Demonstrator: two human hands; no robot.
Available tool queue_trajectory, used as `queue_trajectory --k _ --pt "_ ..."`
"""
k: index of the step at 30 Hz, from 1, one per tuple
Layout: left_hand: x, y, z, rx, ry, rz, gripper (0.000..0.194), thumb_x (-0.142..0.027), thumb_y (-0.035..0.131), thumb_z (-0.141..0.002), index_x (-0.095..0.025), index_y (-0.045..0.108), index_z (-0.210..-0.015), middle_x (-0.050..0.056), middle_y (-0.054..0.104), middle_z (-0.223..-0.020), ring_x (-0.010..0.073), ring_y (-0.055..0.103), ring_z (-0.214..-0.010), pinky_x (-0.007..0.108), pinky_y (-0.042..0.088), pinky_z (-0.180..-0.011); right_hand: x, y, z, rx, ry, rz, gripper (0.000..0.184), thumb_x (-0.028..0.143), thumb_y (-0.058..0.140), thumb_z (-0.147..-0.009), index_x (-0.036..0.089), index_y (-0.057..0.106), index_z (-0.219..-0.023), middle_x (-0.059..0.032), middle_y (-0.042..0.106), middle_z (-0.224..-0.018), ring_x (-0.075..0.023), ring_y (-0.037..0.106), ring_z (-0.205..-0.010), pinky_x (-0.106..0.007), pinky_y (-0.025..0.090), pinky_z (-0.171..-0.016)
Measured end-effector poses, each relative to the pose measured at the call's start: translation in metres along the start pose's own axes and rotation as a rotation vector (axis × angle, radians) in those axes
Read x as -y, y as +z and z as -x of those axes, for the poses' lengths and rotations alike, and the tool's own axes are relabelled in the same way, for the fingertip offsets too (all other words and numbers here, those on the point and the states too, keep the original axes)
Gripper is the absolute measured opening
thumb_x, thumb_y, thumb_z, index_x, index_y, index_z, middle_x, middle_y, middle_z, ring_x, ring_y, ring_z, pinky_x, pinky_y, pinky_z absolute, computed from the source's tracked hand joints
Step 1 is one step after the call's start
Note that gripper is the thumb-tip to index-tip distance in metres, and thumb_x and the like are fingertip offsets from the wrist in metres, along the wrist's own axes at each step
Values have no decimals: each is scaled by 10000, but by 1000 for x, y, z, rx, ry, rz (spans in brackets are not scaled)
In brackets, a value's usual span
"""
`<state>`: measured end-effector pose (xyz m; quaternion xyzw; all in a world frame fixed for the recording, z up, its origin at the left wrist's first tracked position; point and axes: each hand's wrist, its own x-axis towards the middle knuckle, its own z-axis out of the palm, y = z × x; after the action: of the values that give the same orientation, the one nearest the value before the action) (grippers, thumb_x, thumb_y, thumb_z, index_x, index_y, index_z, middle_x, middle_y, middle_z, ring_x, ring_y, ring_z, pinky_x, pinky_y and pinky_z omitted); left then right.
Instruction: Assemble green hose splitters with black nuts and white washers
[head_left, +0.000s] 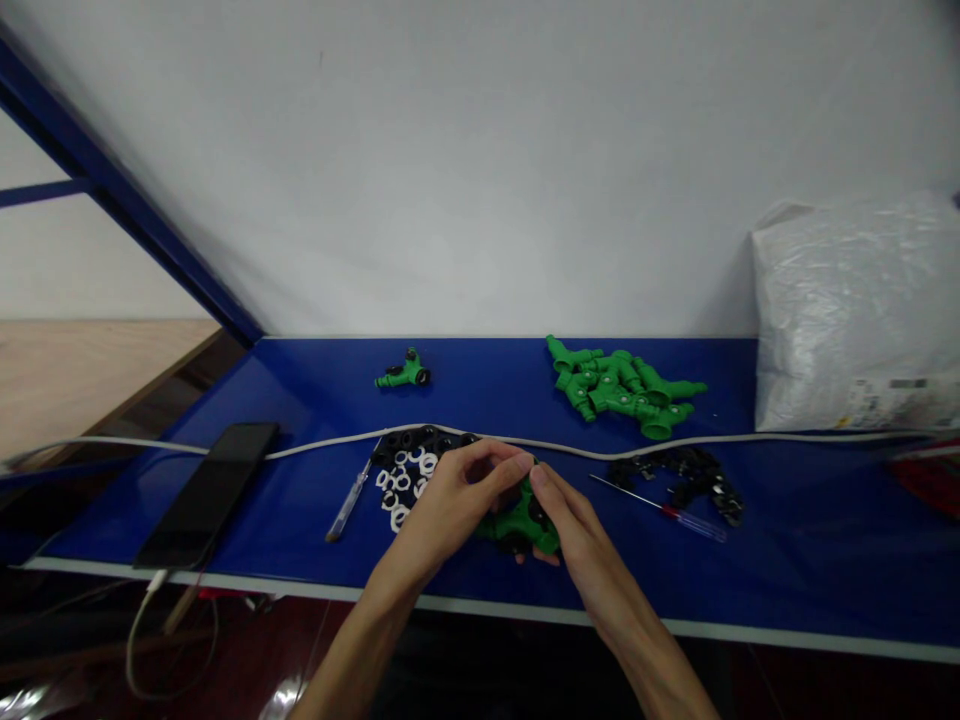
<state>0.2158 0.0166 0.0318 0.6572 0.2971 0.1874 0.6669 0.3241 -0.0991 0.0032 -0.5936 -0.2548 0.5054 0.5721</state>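
Both hands meet over the front middle of the blue table. My right hand (566,515) is wrapped round a green plastic hose connector (517,520) with black parts on it; some of its fingers show beneath. My left hand (465,490) is closed, thumb and fingertips pinched at the connector's top, touching the right thumb. Whatever small part sits in that pinch is hidden. Just left of the left hand lie white plastic rings (401,482) and several black rings (409,438).
Behind lies a pile of green connectors (615,385), with one fitted connector (405,372) farther left. A clear-handled screwdriver (349,505), a red-and-clear screwdriver (679,515), black parts (690,475), a phone (210,495), a white cable (525,441) and a wrapped package (855,320) surround the hands.
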Motion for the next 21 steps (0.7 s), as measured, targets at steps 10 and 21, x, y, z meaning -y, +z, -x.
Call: queue_trajectory --k 10,21 --pt "1 6 -5 74 -125 226 419 -548 742 -838 -164 588 -774 -48 541 -612 56 415 -503 191 252 -474 -9 9 -8 -130 -189 -40 461 633 509 -980 221 629 -810 13 576 -741 -163 495 -689 -276 466 -677" --pt "2 -6 -22 327 -187 225 357 -486 743 -856 -172 602 -764 -55 560 -617 34 400 -451 164 272 -413 -15 15 -3 -291 -359 189 433 557 437 -1031 216 608 -826 22 562 -712 -150 497 -666 -265 402 -603"
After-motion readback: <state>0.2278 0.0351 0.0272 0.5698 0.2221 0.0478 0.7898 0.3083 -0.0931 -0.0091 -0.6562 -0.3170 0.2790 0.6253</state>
